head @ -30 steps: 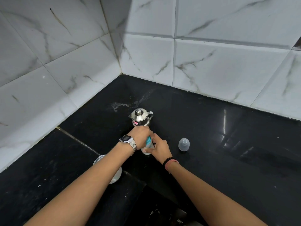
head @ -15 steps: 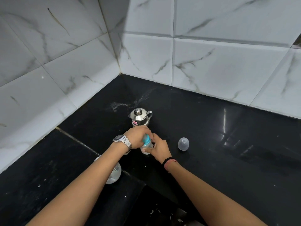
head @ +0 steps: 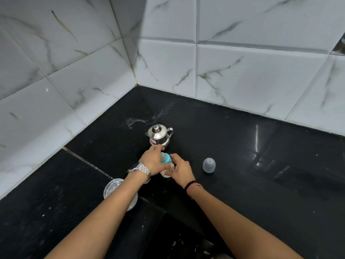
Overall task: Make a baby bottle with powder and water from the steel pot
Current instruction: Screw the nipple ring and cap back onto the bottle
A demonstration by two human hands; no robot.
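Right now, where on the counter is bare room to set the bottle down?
Bare black counter lies right of the clear cap, toward the tiled wall. It is crowded between the steel pot, baby bottle, both hands and the glass jar.

Both hands meet at the bottle (head: 166, 161): the left hand (head: 154, 160) at its blue collar, the right hand (head: 180, 168) gripping its body. Just beyond the left fingertips stands the pot (head: 158, 135), blocking the way forward. Right of the right hand, the cap (head: 208, 165) stands apart, with bare counter (head: 270, 184) past it. Under the left forearm sits a glass (head: 113, 187).
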